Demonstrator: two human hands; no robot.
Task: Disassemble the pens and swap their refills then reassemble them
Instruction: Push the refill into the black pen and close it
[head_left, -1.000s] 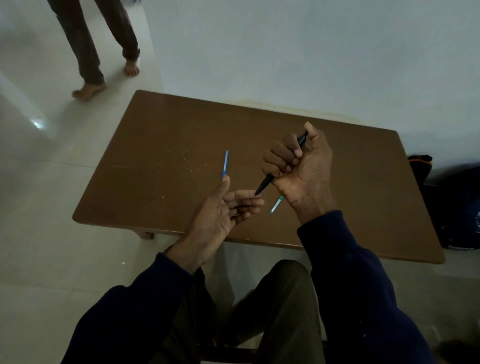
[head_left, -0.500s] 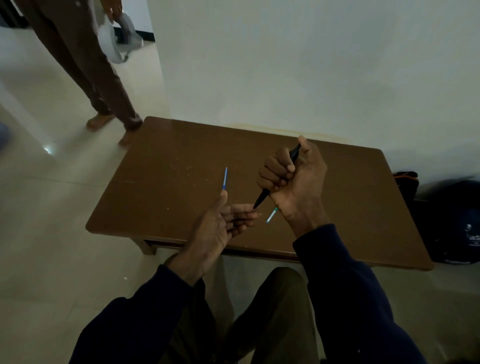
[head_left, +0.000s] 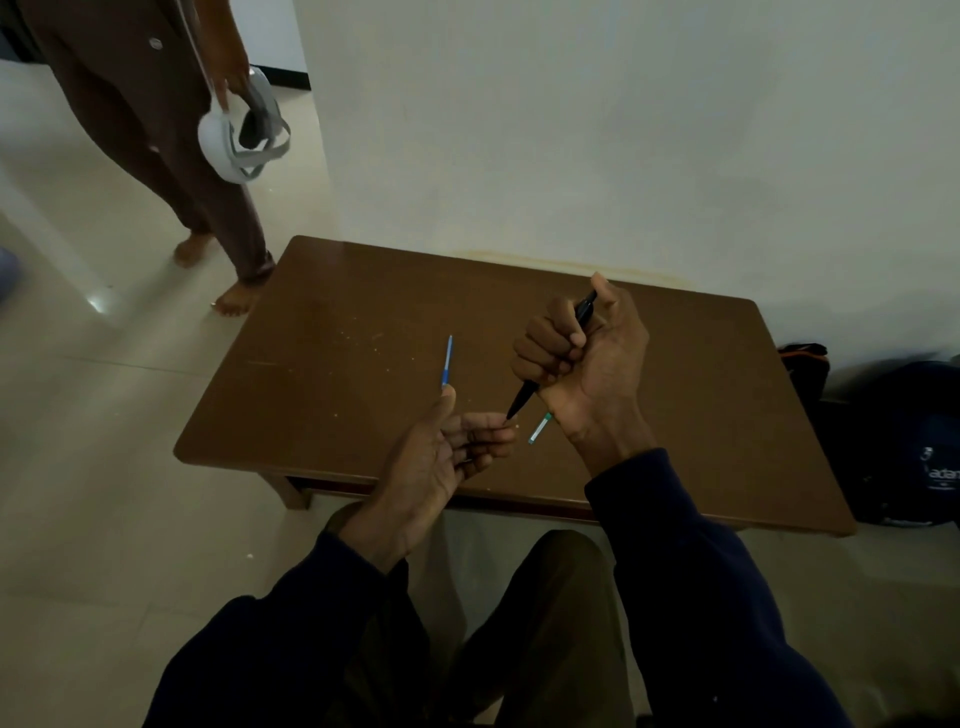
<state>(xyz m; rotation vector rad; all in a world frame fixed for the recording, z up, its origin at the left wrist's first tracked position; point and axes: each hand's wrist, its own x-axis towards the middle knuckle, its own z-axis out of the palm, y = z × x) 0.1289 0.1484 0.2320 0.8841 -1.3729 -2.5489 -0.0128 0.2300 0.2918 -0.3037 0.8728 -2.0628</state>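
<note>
Presently: slim black plastic pen (head_left: 523, 399), tip down, gripped in the fist of the right hand (head_left: 582, 364) above the brown wooden table (head_left: 322, 374). Left hand (head_left: 441, 457) palm up, fingers loosely curled, nothing visibly held, fingertips at the pen's tip. Thin blue refill (head_left: 447, 361) lies on the table; short green-and-white refill (head_left: 538, 428) beside the right wrist.

R hand (head_left: 587, 364) grips black pen (head_left: 522, 400), tip down by L hand (head_left: 441, 457), palm up, fingers (head_left: 493, 423) loose; blue refill (head_left: 447, 361) & green-tipped piece (head_left: 538, 428) on surface (head_left: 337, 364).

Dim, murky indoor light; a glare spot on the pale tiled floor (head_left: 97, 304) at left; wide-angle bending at edges.
</note>
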